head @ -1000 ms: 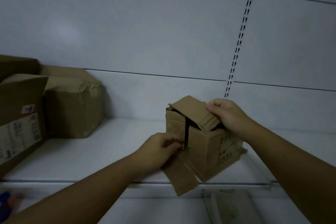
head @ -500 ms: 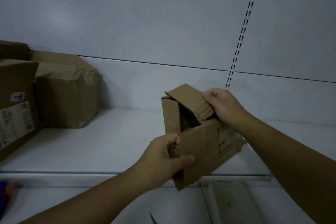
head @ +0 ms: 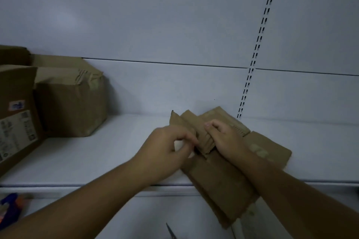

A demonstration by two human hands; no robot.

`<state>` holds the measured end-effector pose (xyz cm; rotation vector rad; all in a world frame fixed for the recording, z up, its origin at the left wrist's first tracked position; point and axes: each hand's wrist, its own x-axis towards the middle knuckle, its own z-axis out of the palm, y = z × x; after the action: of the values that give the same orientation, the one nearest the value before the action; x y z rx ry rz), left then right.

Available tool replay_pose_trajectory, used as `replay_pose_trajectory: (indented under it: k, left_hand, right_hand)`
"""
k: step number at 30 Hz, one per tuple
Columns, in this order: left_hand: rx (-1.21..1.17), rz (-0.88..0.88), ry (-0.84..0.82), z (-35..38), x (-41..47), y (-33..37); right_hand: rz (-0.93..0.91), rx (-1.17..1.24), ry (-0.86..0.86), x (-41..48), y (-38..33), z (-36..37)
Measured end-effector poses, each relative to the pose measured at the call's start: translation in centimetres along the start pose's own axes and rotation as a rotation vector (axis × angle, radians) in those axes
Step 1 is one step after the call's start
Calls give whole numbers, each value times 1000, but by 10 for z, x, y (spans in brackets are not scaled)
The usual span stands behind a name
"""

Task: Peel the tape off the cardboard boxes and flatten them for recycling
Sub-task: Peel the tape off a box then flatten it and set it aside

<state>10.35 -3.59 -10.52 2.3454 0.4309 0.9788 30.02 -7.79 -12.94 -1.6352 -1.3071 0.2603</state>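
The flattened box (head: 223, 180) lies on the shelf (head: 97, 151), jutting over its front edge, left hand (head: 167, 147) and right hand (head: 225, 139) on top; well to the left stands a front box (head: 17, 122), a back box (head: 71, 103) behind it

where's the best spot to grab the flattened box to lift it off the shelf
Probably the near end of the flattened box, from the front: it overhangs the shelf edge, so fingers can pinch it above and below. The rest lies flat.

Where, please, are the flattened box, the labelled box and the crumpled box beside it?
flattened box (head: 223, 178): head view, on its bare panel between the forearms.
labelled box (head: 16, 128): head view, on its white shipping label.
crumpled box (head: 71, 108): head view, on its front face.
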Motion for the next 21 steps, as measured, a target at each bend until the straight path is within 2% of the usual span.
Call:
replay_pose_trajectory:
  k: [2,4,7,10,12,14,17,19,21]
  left_hand:
    - [61,91,7,3,19,4]
    - [111,114,-71,10,39,7]
    - [65,-55,-142,12,68,11]
    - [117,-170,-292,9,89,-8]
    - [188,-256,-447,6,89,-34]
    - [235,-329,-565,6,78,-61]
    - [417,-228,-685,10,63,-85]
    - [496,-194,-678,16,59,-88]
    - [460,-226,-640,19,59,-91]
  right_hand:
    - [40,38,4,-2,-6,-1]
    - [76,75,-7,0,-6,-2]
    - [136,129,-80,-4,-9,-1]
    - [-66,-118,-279,-8,-12,-1]
    - [-145,-236,-323,-6,-1,0]
    - [-137,-292,-200,0,10,-1]
    - [19,-437,19,4,19,0]
    - [87,-457,32,9,22,2]
    - [115,-435,-2,11,22,4]
